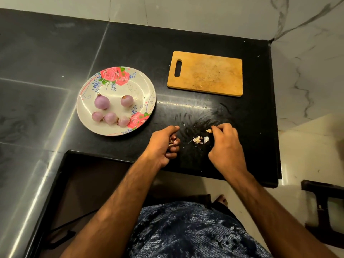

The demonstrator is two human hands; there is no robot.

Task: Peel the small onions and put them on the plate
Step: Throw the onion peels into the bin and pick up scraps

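Note:
A flowered white plate (pixel 143 94) sits on the black counter and holds several peeled pale-purple small onions (pixel 102 102). To its right, near the counter's front edge, my left hand (pixel 162 144) is curled round a small onion (pixel 173 140) that shows only between the fingers. My right hand (pixel 226 144) pinches a scrap of brown onion skin (pixel 209 130) at its fingertips. A little heap of loose peels (pixel 201 140) lies on the counter between the two hands.
A wooden cutting board (pixel 206 73) with a handle slot lies beyond the hands at the back right. The black counter (pixel 55 53) ends just below my hands and at the right, with pale floor and a dark stool (pixel 323 207) beyond.

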